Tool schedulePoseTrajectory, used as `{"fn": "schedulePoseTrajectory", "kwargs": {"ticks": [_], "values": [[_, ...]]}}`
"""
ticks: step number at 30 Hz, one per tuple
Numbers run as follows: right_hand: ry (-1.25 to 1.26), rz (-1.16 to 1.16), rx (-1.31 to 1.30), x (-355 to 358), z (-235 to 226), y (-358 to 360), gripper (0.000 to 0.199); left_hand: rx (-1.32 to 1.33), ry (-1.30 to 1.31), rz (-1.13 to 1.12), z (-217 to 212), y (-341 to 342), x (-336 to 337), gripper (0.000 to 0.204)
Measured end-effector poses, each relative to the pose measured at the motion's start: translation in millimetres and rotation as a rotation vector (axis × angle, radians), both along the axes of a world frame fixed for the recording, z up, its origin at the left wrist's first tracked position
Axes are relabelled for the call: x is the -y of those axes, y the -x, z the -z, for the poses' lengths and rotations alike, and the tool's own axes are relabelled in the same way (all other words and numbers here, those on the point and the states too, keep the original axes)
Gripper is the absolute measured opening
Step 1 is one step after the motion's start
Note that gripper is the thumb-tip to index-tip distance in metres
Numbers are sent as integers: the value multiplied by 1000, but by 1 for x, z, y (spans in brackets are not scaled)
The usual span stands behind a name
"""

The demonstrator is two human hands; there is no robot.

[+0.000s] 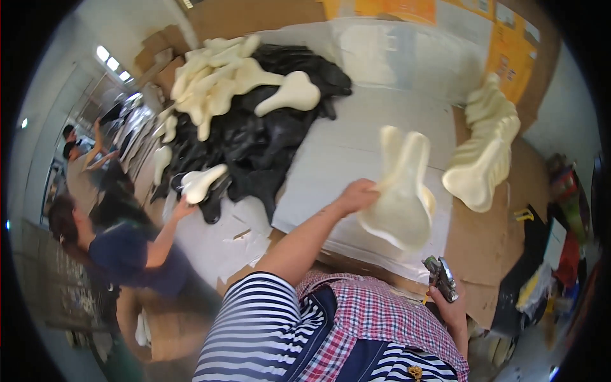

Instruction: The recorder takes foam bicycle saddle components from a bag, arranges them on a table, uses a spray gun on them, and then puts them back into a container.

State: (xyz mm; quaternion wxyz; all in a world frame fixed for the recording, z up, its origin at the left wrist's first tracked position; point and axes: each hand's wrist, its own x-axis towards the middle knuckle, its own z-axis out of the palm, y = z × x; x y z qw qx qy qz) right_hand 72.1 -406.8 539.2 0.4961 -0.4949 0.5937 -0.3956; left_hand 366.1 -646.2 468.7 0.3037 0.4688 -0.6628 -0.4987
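My left hand (358, 196) is closed on the edge of a cream, saddle-shaped foam pad (401, 213), lifted over the white work surface. A second narrow nose beside the first suggests another pad overlapping it; blur hides how they meet. Low at the right, my right hand (450, 307) grips a small metal spray gun (443, 280), its head pointing up and away from me. A curving row of similar pads, the foam pad stack (477, 175), stands right of the held pad.
A heap of black saddle-shaped covers (261, 137) lies at the far left, with a pile of cream pads (213, 76) on it. At left, a co-worker's hand (184, 207) holds another pad (203, 183). Cardboard (477, 261) borders the white sheet (344, 159).
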Motion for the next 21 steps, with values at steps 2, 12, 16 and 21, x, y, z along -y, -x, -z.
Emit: {"fn": "schedulePoseTrajectory", "kwargs": {"ticks": [2,12,16,21], "values": [[6,-81,10,23,-1,-22,53,-122,-288,-344,-24,-85,-8,19],[-56,-527,29,77,25,-105,53,-354,-95,-1108,-32,-295,-154,42],[-46,-522,-106,73,28,-108,50,-226,-511,-1049,29,-222,-201,34],[-8,-385,-110,63,6,-52,51,-37,-458,-802,51,-190,-151,38]]}}
